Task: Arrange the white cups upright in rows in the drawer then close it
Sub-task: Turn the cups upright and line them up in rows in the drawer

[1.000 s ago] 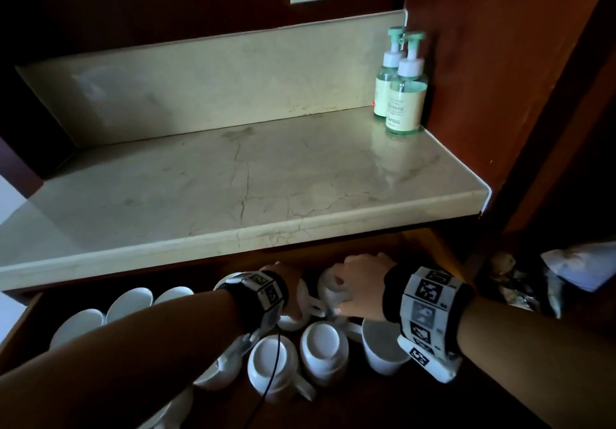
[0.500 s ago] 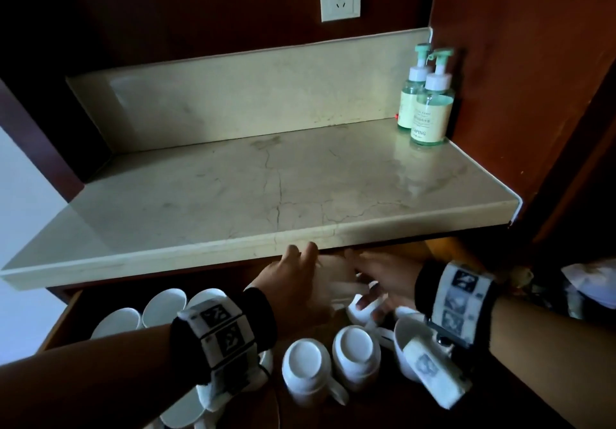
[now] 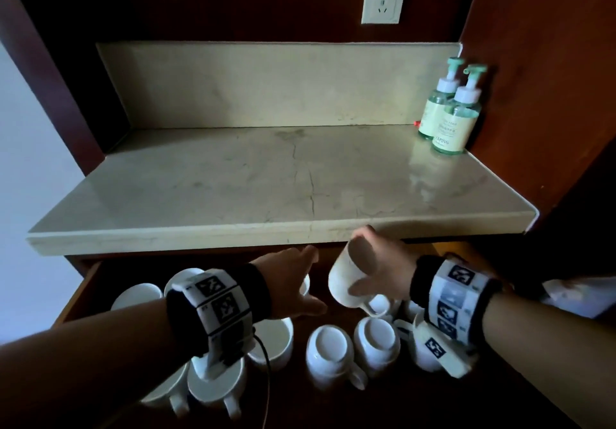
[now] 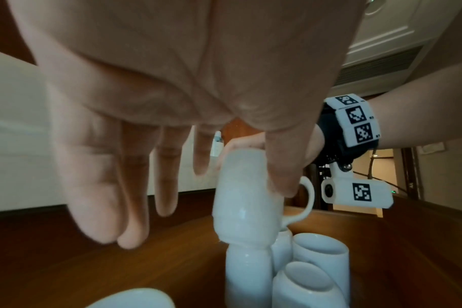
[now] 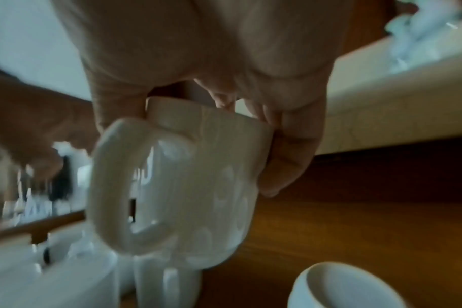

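The wooden drawer point(image 3: 83, 282) stands pulled out under the marble counter and holds several white cups. My right hand point(image 3: 370, 272) grips one white cup point(image 3: 345, 278) by its body and holds it tilted above the back middle of the drawer. In the right wrist view this cup point(image 5: 193, 187) has its handle turned to the camera, and it hangs just over another cup point(image 4: 248, 271). My left hand point(image 3: 298, 278) hovers just left of it, fingers point(image 4: 135, 187) straight and holding nothing. Two cups point(image 3: 330, 352) point(image 3: 376, 342) stand upside down in front.
Upright cups point(image 3: 136, 295) line the drawer's left side, and more cups lie under my left wrist point(image 3: 216, 385). The counter edge point(image 3: 283, 232) overhangs the drawer's back. Two pump bottles point(image 3: 453, 118) stand at the counter's far right. Bare wood point(image 4: 66, 260) shows at the drawer's back.
My right hand has lifted a cup up from the back of the drawer. My left hand has let go and drawn slightly left with its fingers spread.
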`<state>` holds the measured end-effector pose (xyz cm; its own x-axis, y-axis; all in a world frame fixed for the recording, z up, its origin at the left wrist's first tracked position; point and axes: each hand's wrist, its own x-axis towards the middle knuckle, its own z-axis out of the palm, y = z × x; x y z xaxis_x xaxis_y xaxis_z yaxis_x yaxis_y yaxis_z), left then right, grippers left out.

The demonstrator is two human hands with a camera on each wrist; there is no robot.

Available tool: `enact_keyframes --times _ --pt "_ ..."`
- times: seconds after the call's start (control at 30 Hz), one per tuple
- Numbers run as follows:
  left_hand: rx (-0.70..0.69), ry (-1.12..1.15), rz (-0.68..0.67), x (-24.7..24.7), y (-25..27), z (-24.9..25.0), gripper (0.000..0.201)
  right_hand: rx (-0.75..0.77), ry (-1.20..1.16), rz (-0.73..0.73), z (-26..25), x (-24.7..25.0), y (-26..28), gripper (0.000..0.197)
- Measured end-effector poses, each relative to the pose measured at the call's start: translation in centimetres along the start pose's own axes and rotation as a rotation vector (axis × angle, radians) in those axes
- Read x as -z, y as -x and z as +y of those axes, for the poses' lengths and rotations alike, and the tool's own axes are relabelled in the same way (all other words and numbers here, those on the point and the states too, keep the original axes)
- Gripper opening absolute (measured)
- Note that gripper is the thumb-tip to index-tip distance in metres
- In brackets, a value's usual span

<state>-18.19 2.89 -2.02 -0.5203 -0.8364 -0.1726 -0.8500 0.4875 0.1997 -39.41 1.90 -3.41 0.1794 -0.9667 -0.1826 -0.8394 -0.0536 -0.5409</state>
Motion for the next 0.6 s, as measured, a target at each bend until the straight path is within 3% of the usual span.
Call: enact_keyframes --times 0.1,0.3,0.5,0.6 --pt "0.018 -0.071 -0.025 -0.5 0.9 -1.4 0.067 -0.064 0.203 -0.036 -0.4 -1.3 -0.6 0.081" --pt "0.034 -0.136 -0.12 -0.9 2.7 -2.3 0.061 -0.163 0.492 -0.108 -1.1 -4.1 -2.0 0.084" --pt "0.043 -0.068 -0.19 -1.0 4.4 -2.5 0.057 -0.211 0.574 -0.155 -1.6 -6.2 -4.0 0.085" --pt "0.049 -0.058 -0.207 -1.1 5.0 -2.4 0.057 -0.26 0.558 -0.205 -1.5 -6.9 -5.4 0.099"
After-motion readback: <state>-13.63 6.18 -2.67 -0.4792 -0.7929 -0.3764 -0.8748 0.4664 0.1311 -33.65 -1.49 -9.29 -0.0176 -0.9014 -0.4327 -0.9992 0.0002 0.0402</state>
